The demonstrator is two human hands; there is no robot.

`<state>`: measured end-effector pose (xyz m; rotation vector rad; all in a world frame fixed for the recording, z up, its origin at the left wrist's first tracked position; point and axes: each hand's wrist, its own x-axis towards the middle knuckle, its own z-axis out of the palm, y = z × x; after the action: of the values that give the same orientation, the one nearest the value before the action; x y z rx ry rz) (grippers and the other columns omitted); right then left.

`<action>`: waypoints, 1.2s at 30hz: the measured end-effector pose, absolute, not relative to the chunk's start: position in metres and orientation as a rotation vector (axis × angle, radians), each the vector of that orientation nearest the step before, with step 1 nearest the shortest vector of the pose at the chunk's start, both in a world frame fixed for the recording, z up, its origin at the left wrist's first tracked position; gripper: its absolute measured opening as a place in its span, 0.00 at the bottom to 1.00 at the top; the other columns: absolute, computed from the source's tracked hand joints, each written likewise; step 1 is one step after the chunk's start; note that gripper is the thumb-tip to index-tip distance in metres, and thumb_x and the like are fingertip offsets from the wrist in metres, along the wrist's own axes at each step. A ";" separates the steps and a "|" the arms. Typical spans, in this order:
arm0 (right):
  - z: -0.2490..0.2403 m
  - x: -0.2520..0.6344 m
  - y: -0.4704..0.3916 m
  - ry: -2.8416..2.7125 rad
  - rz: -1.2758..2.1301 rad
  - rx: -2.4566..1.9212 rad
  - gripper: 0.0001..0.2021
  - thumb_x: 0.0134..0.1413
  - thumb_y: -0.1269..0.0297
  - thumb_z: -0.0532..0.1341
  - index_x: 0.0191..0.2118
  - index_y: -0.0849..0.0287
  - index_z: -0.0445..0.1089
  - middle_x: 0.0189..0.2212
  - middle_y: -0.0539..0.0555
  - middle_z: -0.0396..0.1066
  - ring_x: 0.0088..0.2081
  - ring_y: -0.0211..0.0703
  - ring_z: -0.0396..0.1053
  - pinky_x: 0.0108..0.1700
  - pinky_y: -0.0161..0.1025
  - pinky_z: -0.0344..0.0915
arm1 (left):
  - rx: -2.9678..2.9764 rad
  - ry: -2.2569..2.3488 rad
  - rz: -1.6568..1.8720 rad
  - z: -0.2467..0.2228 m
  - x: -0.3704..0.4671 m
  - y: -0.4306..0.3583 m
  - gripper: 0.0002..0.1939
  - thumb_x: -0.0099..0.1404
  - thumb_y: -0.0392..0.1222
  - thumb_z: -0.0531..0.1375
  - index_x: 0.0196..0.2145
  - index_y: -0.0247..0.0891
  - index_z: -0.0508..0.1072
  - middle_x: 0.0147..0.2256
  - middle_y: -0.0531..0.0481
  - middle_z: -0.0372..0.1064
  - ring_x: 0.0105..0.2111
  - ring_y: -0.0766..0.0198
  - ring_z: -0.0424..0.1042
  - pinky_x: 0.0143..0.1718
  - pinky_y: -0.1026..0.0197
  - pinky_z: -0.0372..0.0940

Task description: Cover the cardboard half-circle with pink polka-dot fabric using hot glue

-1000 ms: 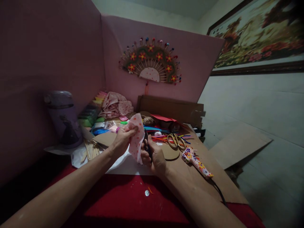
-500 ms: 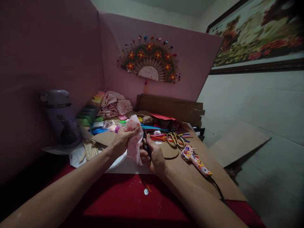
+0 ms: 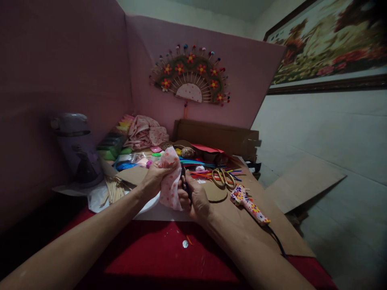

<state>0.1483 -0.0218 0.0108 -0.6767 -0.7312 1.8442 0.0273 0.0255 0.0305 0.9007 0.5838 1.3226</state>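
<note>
Between thumb and fingers, my left hand (image 3: 159, 174) pinches a piece of pink fabric (image 3: 171, 189) with orange-red dots, which hangs down in front of it. My right hand (image 3: 195, 197) is closed round the handles of black scissors (image 3: 185, 183). The scissors point upward, their blades along the right edge of the fabric; whether the blades are parted I cannot tell. Just right of that hand lies a round cardboard piece (image 3: 216, 191). Gold-handled scissors (image 3: 223, 178) and a flower-patterned glue gun (image 3: 249, 204) with a black cord lie farther right.
A lilac bottle (image 3: 79, 153) stands at left, beside wooden sticks (image 3: 113, 190). Crumpled dotted cloth (image 3: 146, 133), twine balls (image 3: 188, 152) and coloured pipe cleaners (image 3: 202, 175) crowd the back. A decorated fan (image 3: 193, 78) hangs on the pink panel. Red cloth (image 3: 157, 257) covers the front.
The fabric's lower part has shifted slightly and its hanging edge has spread to the right. Both hands stay almost in place, holding the same things.
</note>
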 end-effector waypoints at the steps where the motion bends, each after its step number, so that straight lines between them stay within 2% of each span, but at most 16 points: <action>1: 0.010 0.149 -0.021 -0.740 1.856 -0.671 0.24 0.48 0.41 0.62 0.26 0.60 0.62 0.09 0.40 0.53 0.11 0.25 0.39 0.13 0.25 0.36 | 0.899 0.586 1.320 0.030 0.027 0.026 0.18 0.34 0.36 0.75 0.23 0.32 0.73 0.19 0.54 0.72 0.17 0.70 0.68 0.19 0.70 0.65; 6: 0.005 0.151 -0.018 -0.773 1.924 -0.572 0.24 0.50 0.40 0.60 0.27 0.61 0.64 0.11 0.41 0.54 0.12 0.24 0.40 0.13 0.24 0.37 | 0.976 0.597 1.193 0.029 0.024 0.026 0.16 0.38 0.38 0.74 0.23 0.32 0.73 0.19 0.52 0.71 0.16 0.68 0.68 0.18 0.68 0.65; 10: 0.004 0.151 -0.019 -0.751 1.893 -0.561 0.24 0.51 0.40 0.60 0.27 0.61 0.64 0.11 0.41 0.53 0.12 0.24 0.39 0.14 0.24 0.37 | 0.994 0.584 1.158 0.028 0.025 0.024 0.14 0.41 0.37 0.73 0.25 0.31 0.74 0.20 0.51 0.72 0.18 0.68 0.70 0.20 0.68 0.67; 18: 0.001 0.151 -0.018 -0.696 1.933 -0.518 0.24 0.50 0.40 0.60 0.27 0.60 0.63 0.11 0.41 0.53 0.12 0.24 0.39 0.13 0.24 0.36 | 0.930 0.589 1.179 0.030 0.028 0.021 0.16 0.36 0.35 0.74 0.23 0.31 0.74 0.19 0.51 0.72 0.17 0.68 0.70 0.19 0.68 0.66; 24: 0.001 0.155 -0.017 -0.713 2.014 -0.491 0.24 0.53 0.39 0.57 0.28 0.60 0.63 0.12 0.41 0.54 0.12 0.26 0.40 0.12 0.25 0.35 | 0.954 0.582 1.187 0.024 0.026 0.023 0.14 0.38 0.35 0.73 0.24 0.31 0.74 0.19 0.51 0.72 0.17 0.67 0.69 0.19 0.67 0.66; 31: 0.004 0.151 -0.020 -0.654 1.894 -0.555 0.25 0.51 0.39 0.58 0.26 0.60 0.63 0.09 0.41 0.53 0.11 0.25 0.37 0.12 0.25 0.34 | 0.959 0.575 1.131 0.019 0.029 0.025 0.14 0.42 0.36 0.72 0.26 0.33 0.73 0.20 0.51 0.72 0.17 0.66 0.70 0.20 0.65 0.67; 36: 0.003 0.148 -0.019 -0.650 1.881 -0.606 0.25 0.51 0.38 0.58 0.25 0.59 0.62 0.08 0.41 0.52 0.10 0.25 0.38 0.12 0.25 0.35 | 0.960 0.558 1.166 0.018 0.030 0.025 0.15 0.40 0.37 0.73 0.24 0.32 0.72 0.20 0.51 0.72 0.17 0.68 0.69 0.19 0.67 0.65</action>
<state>0.1483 -0.0189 0.0032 -0.6063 -0.6501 1.8808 0.0301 0.0253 0.0182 0.9603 0.5584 1.1661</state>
